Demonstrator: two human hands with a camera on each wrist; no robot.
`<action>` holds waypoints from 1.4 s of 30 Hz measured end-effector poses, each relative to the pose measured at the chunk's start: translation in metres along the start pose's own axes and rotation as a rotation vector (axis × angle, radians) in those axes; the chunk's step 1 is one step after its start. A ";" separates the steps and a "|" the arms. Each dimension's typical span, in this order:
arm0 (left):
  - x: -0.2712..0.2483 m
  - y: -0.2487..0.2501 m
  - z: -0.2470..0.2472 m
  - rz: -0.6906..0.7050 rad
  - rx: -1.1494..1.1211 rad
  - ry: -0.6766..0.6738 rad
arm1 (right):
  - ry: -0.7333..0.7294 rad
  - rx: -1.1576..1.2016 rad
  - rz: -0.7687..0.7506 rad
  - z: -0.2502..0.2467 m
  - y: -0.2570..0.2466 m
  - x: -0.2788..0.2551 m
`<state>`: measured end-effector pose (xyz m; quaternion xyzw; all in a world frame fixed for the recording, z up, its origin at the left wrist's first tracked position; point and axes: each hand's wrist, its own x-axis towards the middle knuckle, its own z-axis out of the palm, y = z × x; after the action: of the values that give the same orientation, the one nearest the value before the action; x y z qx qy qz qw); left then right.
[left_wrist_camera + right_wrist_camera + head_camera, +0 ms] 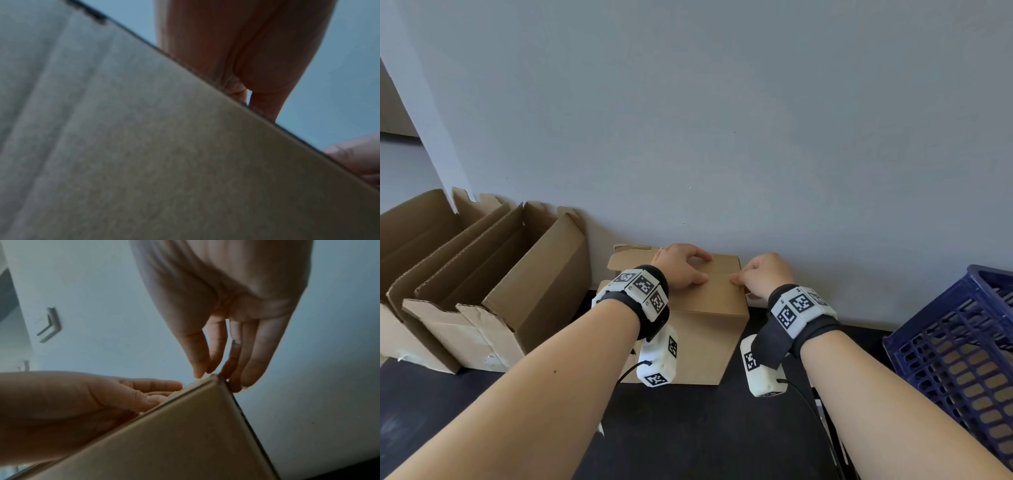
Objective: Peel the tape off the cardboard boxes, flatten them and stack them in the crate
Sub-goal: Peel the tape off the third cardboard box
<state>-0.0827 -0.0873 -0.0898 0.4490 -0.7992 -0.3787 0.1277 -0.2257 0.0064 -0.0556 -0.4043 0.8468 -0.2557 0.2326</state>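
The closed box (pixel 698 308) is steadied by the flat left hand (pixel 681 265), its tape picked at by the pinching right hand (pixel 763 274); flattening and crating (pixel 928 342) remain.

brown cardboard box (pixel 698 329), dark blue crate (pixel 941 346), black table (pixel 688 438), grey-blue wall (pixel 722 120).

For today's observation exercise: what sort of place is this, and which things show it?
Probably a plain packing or storeroom corner: opened cardboard boxes stand against a bare grey wall, beside a blue plastic crate on a dark table.
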 end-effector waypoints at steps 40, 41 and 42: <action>-0.032 0.054 -0.017 0.091 -0.429 0.045 | -0.105 0.774 -0.131 -0.036 -0.032 -0.023; -0.033 0.053 -0.017 0.093 -0.461 0.056 | -0.111 0.775 -0.129 -0.035 -0.033 -0.023; -0.034 0.053 -0.017 0.087 -0.481 0.058 | -0.113 0.777 -0.129 -0.034 -0.033 -0.023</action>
<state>-0.0873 -0.0518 -0.0350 0.3815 -0.7006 -0.5391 0.2702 -0.2144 0.0153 -0.0046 -0.3519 0.6458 -0.5483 0.3981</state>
